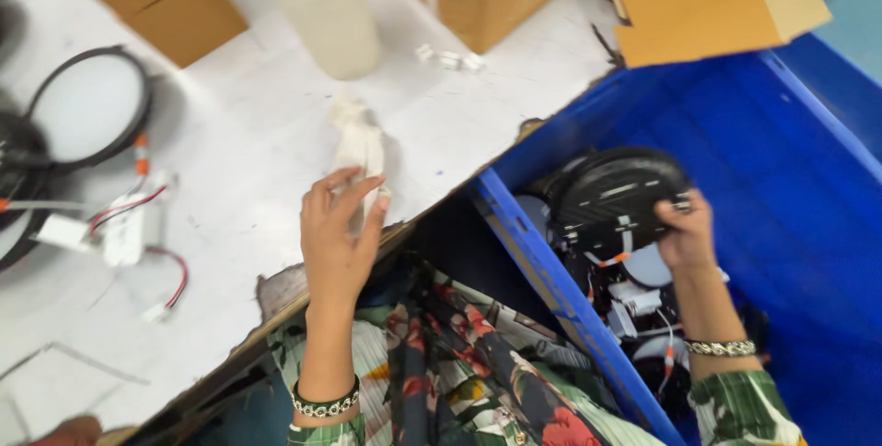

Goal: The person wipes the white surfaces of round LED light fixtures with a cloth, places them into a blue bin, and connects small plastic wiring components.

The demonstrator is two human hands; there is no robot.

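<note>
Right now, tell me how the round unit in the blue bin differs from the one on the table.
The round unit in the bin shows a black back, tilted, gripped by the right hand. The round unit on the table lies flat, white face up, untouched. Both are circular with black rims.

Bright, even overhead light washes out the white desk [239,134], leaving only soft, short shadows. The whole view is smeared by motion blur, worst toward the left edge and top corners.

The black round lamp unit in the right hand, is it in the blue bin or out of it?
In. The right hand grips the black round lamp unit inside the blue bin, above more wired units.
</note>
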